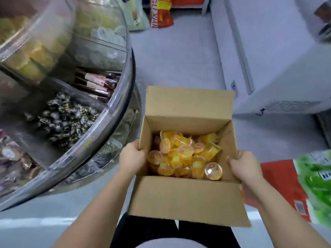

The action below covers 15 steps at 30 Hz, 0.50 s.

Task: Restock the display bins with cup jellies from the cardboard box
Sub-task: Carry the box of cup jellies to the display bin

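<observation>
1. Your left hand [131, 155] grips the left wall of the cardboard box [186, 199], fingers closed over its top edge.
2. Your right hand [240, 164] grips the right wall the same way, fingers curled over the rim. Both hands hold the box in front of your body, above the floor [175, 56].
3. The box is plain brown corrugated card, rectangular, with the near and far flaps folded open. No printing on it can be read.
4. The cup jellies [186, 154] lie loose in the bottom of the box: small clear plastic cups with yellow-orange filling and round foil lids. The lid print is too blurred to read.
5. The display bins [100, 111] stand to your left: a curved, tiered unit with clear plastic fronts.
   - The upper bin holds yellow cups [32, 56].
   - The bins below hold dark foil-wrapped sweets [60, 117] and long brown sticks [96, 85].
6. A red and yellow bag [162, 11] stands on the far floor. Vertical letters on it read partly "XIAN"; the rest is cut off.
7. A white cabinet [279, 68] with smooth sides stands to the right.
8. A red and green package [304, 185] lies near your right forearm; its label is unreadable.
</observation>
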Motion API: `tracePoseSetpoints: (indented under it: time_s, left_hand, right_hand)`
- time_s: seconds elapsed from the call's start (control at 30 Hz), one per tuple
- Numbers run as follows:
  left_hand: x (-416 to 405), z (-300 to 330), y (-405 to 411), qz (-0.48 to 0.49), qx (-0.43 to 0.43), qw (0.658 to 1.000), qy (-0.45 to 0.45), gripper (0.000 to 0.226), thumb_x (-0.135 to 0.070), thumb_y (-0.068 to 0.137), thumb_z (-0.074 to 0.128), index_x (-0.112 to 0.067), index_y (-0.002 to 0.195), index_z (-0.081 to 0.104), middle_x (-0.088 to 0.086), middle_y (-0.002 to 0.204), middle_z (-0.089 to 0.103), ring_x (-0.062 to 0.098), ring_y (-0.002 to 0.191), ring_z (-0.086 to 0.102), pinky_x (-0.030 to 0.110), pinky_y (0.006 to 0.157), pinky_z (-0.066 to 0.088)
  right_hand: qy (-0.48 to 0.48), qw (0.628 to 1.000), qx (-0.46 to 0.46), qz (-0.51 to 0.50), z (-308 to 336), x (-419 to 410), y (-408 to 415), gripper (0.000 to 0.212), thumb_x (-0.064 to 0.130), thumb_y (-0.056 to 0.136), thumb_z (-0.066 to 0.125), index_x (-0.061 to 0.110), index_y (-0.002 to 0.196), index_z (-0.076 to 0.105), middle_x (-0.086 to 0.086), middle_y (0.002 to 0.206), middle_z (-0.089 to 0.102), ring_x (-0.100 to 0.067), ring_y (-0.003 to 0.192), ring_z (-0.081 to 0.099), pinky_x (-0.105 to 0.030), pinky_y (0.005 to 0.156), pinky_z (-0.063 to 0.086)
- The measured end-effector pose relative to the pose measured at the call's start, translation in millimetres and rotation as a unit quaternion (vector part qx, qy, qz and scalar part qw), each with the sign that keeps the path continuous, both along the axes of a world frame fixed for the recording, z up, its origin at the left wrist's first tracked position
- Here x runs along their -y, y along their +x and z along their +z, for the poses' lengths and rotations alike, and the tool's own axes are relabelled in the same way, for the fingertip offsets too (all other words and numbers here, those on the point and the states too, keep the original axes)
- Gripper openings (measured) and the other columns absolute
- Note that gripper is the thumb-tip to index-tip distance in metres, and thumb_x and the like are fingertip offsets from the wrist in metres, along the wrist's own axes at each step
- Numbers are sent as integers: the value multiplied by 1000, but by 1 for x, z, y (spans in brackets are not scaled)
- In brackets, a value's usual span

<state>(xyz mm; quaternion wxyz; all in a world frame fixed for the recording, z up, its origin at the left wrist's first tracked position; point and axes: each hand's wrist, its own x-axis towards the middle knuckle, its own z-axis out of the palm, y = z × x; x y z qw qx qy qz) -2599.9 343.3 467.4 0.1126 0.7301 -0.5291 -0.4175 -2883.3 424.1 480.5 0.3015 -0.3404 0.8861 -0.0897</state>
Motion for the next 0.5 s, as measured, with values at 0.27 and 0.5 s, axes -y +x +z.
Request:
tracePoseSetpoints:
  time_s: [0.27, 0.5]
  left_hand:
    - [-14, -37, -36, 197, -4, 979, 41, 14, -11, 78, 51, -10, 90, 58, 20, 93, 67, 37, 90, 60, 35, 66, 42]
    - [-32, -86, -47, 377, 4, 919, 112, 8, -6, 78, 51, -14, 82, 50, 1, 69, 54, 27, 70, 51, 30, 57, 34]
  right_hand:
    - [31, 979, 3, 202, -33, 140, -35, 22, 9, 78, 59, 2, 57, 55, -20, 60, 60, -38, 65, 59, -38, 59, 46]
    - [71, 923, -33, 376, -77, 219, 5, 32, 11, 76, 59, 11, 47, 46, 1, 42, 45, -26, 49, 48, -29, 50, 40]
